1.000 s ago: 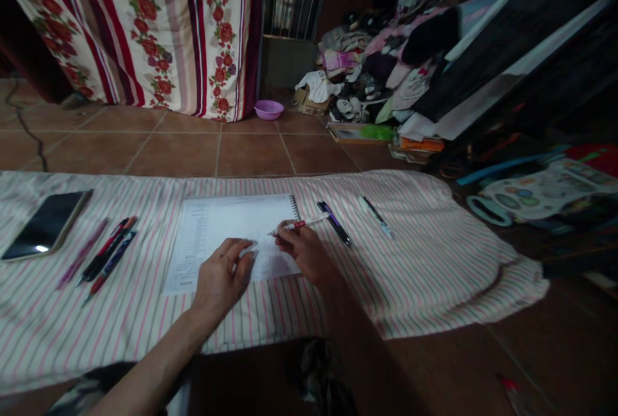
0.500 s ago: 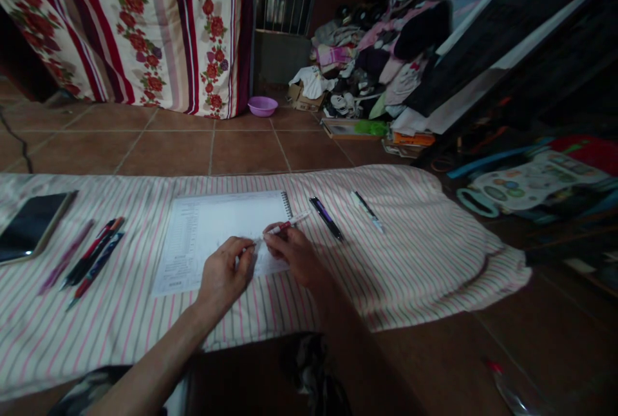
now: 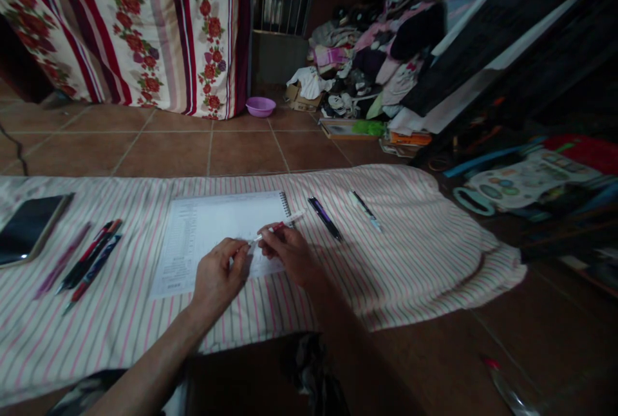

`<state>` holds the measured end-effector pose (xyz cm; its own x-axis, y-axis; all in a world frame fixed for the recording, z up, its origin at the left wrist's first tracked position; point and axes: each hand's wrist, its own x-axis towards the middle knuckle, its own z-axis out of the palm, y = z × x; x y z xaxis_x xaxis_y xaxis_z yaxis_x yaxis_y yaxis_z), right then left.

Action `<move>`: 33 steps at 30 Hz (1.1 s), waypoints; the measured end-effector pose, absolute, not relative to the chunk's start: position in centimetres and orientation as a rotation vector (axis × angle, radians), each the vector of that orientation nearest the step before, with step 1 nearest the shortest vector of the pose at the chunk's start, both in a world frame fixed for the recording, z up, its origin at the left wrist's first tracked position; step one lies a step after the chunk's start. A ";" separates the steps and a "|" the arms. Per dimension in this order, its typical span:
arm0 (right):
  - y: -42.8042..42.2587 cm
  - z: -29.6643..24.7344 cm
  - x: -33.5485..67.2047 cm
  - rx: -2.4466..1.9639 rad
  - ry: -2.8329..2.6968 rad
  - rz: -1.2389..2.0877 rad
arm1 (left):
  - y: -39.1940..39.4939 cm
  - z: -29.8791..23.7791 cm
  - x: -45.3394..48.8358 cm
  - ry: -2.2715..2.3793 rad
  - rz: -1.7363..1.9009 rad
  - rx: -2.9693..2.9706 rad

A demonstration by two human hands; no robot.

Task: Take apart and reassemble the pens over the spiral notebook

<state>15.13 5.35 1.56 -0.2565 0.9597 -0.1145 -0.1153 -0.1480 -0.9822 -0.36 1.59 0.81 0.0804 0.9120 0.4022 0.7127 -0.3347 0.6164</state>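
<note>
At the centre of the frame, a person's right hand pinches a white-and-red pen above a spiral-bound pad on a striped cloth. The left hand lies over the pad's lower edge, fingertips curled near the pen's front end; whether they grip anything is too small to tell. Right of the pad lies a black-and-purple pen; at far left, a dark phone.
</note>
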 end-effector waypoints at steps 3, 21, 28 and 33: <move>6.2 1.2 15.5 -1.229 -1.248 1.328 | 1.5 0.8 -0.7 1.690 1.021 2.260; 8.0 0.3 16.7 -1.631 -1.807 0.588 | 0.7 -1.2 -1.9 1.575 0.766 2.671; 8.5 -0.7 17.0 -1.610 -1.747 0.283 | 0.6 -1.1 -1.9 1.582 0.714 2.655; 8.1 0.0 17.0 -1.715 -1.850 0.298 | 0.5 -1.0 -1.9 1.584 0.706 2.656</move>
